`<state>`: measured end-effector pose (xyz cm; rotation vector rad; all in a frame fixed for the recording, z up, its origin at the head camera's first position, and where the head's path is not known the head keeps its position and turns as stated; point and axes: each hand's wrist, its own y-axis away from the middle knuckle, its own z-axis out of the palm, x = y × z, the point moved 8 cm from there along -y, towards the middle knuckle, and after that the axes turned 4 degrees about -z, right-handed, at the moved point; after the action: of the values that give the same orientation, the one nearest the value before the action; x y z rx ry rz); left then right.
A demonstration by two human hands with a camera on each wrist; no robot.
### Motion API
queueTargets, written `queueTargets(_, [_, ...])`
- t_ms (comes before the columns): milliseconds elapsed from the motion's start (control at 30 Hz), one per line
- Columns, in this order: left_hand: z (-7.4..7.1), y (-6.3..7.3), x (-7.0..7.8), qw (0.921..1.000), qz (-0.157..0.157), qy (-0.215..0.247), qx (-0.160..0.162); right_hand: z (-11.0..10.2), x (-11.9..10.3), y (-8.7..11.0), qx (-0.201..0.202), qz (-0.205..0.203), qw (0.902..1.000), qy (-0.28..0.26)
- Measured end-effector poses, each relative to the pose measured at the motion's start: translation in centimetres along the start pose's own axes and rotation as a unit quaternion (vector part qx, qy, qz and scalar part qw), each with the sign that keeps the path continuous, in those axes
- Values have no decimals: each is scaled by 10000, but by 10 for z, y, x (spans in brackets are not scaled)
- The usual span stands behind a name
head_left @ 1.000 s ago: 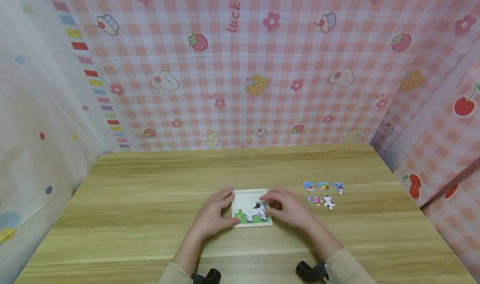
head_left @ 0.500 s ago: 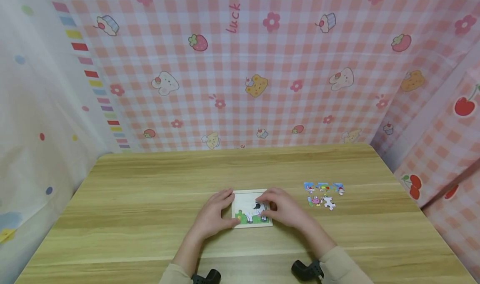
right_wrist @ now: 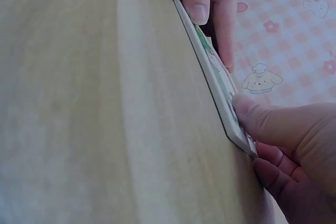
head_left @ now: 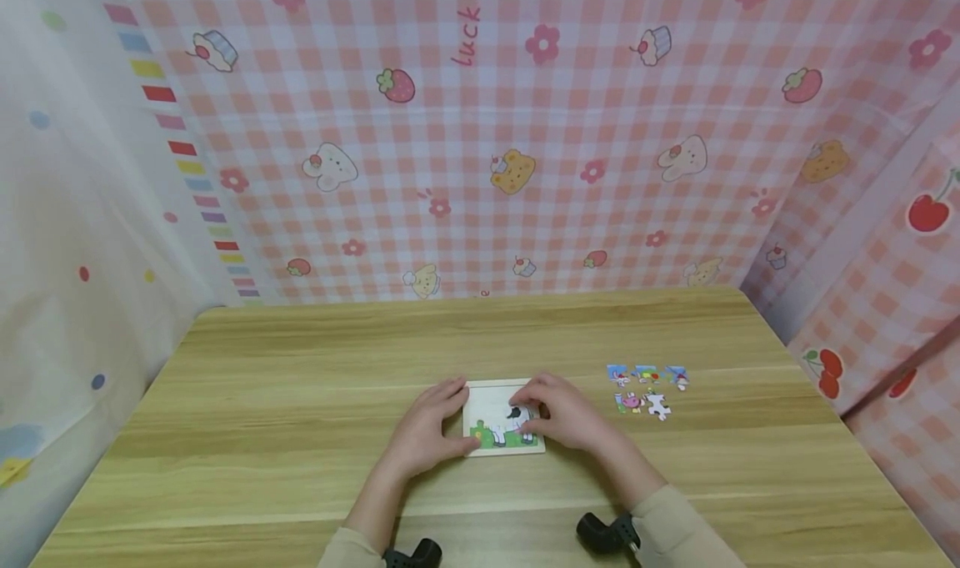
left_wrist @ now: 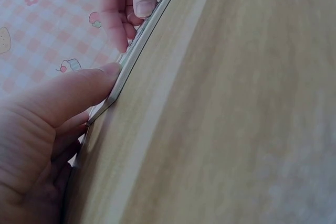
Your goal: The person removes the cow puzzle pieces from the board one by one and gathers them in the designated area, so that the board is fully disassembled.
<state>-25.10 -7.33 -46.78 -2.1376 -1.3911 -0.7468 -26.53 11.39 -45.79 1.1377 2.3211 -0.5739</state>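
A small wooden puzzle board (head_left: 487, 396) with a pale rim lies flat before me in the head view. Green grass pieces (head_left: 487, 436) and white cow legs fill its lower part. With thumb and fingers my left hand (head_left: 423, 428) holds the board's left side, the thumb on the near corner. My right hand (head_left: 567, 415) bends over the right side, its thumb and forefinger pinching a black-and-white cow puzzle piece (head_left: 516, 414) set in the board. Part of that piece is hidden by the fingers. Both wrist views show the board edge-on, thumbs on top.
Several loose puzzle pieces (head_left: 647, 374) lie in two rows to the right of the board, among them a white one (head_left: 658, 405). The wooden table (head_left: 300, 384) ends at a pink checked curtain (head_left: 480, 218) behind. Black wrist mounts (head_left: 603, 533) sit at both sleeves.
My right hand has shifted slightly left over the board together with the cow piece's edge. The left hand and the loose pieces have stayed in place.
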Motion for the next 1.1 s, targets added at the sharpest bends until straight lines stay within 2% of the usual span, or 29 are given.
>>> queueTargets(667, [1, 0, -4, 10000, -22, -1, -2, 2, -3, -5, -85, 72, 9999, 37])
queueTargets(1100, [2, -2, -4, 10000, -15, -73, -41, 0, -4, 0, 308, 5, 9995, -52])
